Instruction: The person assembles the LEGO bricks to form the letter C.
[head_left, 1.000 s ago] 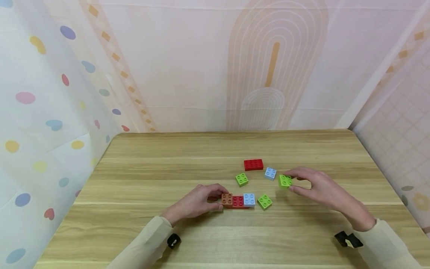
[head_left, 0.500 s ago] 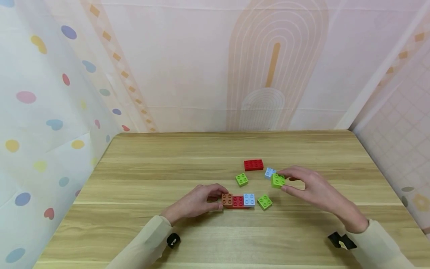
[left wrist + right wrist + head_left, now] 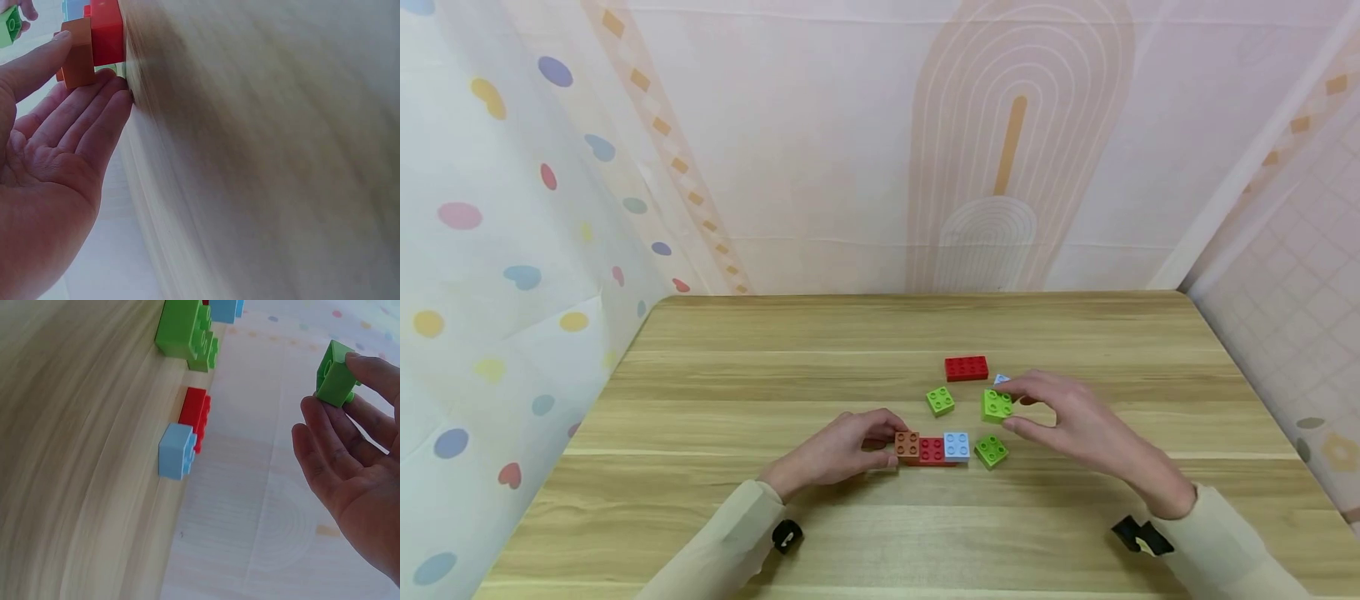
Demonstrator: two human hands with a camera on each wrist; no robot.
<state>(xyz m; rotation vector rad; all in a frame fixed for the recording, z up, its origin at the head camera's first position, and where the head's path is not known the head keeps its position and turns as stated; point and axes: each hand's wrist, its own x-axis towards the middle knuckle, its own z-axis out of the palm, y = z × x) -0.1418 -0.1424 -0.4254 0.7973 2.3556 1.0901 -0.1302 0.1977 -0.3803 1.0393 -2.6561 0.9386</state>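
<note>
My left hand [image 3: 848,450] pinches the brown brick [image 3: 906,444] between thumb and fingers. That brick sits on the left end of a long red brick [image 3: 932,450], and a light blue brick [image 3: 957,445] is stacked on its right end. Bare red studs show between the two. In my right hand [image 3: 1071,417] a lime green brick [image 3: 997,406] is pinched between thumb and fingertips, held up off the table with its hollow underside partly showing in the right wrist view. Below it in the head view lies another green brick [image 3: 991,452], right of the stack.
Behind the stack a third green brick [image 3: 940,401] lies on the wooden table [image 3: 760,358]. Farther back is a loose red brick [image 3: 966,368]. A second light blue brick [image 3: 175,451] lies beside it, mostly hidden by the right hand in the head view.
My right hand has moved left with the green brick, toward the stack, and now covers most of the loose light blue brick. The left hand and the stack have stayed in place.
</note>
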